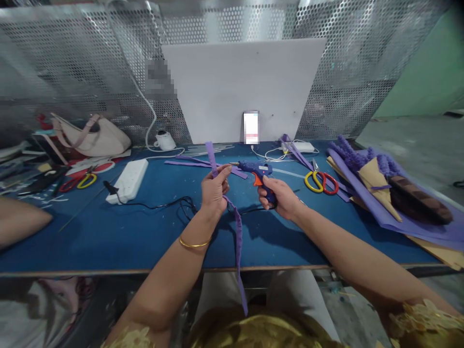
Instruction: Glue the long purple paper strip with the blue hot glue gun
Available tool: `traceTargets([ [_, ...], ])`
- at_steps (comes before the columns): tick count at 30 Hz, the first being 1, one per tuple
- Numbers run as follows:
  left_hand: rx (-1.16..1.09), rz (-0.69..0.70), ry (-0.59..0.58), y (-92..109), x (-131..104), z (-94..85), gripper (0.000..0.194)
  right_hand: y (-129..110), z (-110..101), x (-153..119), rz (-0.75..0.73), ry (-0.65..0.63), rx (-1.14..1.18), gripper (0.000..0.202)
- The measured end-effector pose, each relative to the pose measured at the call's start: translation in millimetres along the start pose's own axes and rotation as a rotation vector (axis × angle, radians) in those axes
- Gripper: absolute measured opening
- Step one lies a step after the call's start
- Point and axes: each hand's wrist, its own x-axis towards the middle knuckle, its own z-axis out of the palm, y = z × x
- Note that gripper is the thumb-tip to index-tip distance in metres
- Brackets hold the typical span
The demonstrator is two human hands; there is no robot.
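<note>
My left hand pinches a long purple strip, wavy along its edge. One end of the strip stands up above the fingers, and the rest hangs down past the table's front edge. A blue hot glue gun with an orange trigger is gripped in my right hand. Its nozzle points left and lies close to the fingertips of my left hand; whether it touches the strip I cannot tell. More flat purple strips lie on the table behind my left hand.
Scissors with red and yellow handles lie right of the glue gun. Purple wrapping paper fills the right end. A white power strip with a black cable sits left. A phone leans on the white board. Another person's arm rests far left.
</note>
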Motion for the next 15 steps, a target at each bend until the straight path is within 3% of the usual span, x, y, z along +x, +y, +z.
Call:
traceTargets([
  [15,0.007,-0.029,0.013,1.7,-1.5,0.6,0.021,1.9,-0.8,0.3,-0.013,-0.020,0.001,0.048],
])
